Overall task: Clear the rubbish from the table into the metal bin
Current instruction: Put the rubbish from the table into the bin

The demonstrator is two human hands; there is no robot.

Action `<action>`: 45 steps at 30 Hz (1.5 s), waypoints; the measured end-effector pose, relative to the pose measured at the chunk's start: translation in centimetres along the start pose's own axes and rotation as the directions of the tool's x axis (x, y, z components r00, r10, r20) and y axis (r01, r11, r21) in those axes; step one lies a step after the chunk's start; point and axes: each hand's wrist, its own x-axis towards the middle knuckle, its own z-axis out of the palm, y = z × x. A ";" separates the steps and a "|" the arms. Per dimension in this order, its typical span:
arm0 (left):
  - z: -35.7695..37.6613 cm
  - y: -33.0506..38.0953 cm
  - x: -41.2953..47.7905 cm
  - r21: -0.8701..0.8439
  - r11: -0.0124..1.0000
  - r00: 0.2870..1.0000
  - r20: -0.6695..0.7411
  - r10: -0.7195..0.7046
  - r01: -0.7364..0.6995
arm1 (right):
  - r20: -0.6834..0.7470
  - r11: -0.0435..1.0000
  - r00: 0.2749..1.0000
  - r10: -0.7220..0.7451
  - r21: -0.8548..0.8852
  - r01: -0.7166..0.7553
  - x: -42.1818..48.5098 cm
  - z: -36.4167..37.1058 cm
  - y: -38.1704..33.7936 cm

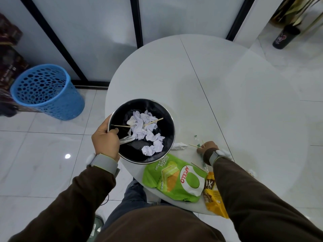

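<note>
My left hand (106,137) grips the left rim of the round metal bin (172,126), held at the table's near left edge. Inside its black liner lie several crumpled white papers (145,131) and two wooden sticks (153,121). My right hand (207,147) rests curled on the white round table (227,102), pinching thin wooden sticks (194,146) beside small green scraps (197,139). A torn white wrapper (179,146) lies between bin and right hand. A green snack bag (176,179) and a yellow snack bag (214,196) lie near the front edge.
A blue perforated plastic basket (47,92) stands on the tiled floor at the left. Glass partitions with black frames run behind the table. A dark cylinder (284,38) stands on the floor at the far right. My legs show under the table's edge.
</note>
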 end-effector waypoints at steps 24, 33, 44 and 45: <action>-0.6 -0.4 0.2 -0.031 0.999 1.000 0.008 -0.024 0.024 | -0.149 0.982 0.986 -0.074 0.163 0.098 -0.8 0.9 1.1; -0.9 0.0 0.5 -0.038 0.999 1.000 0.000 -0.024 0.024 | -0.236 0.785 0.959 -0.155 0.560 0.264 -1.1 -0.4 -2.3; -2.4 0.6 0.2 -0.036 0.999 0.998 -0.050 -0.026 0.025 | 0.103 0.789 0.841 -0.532 -0.301 0.536 -1.7 1.9 -7.1; -2.5 0.6 0.2 -0.032 0.999 0.998 -0.053 -0.029 0.027 | 0.140 0.761 0.829 -0.541 -0.337 0.554 -1.8 2.0 -7.4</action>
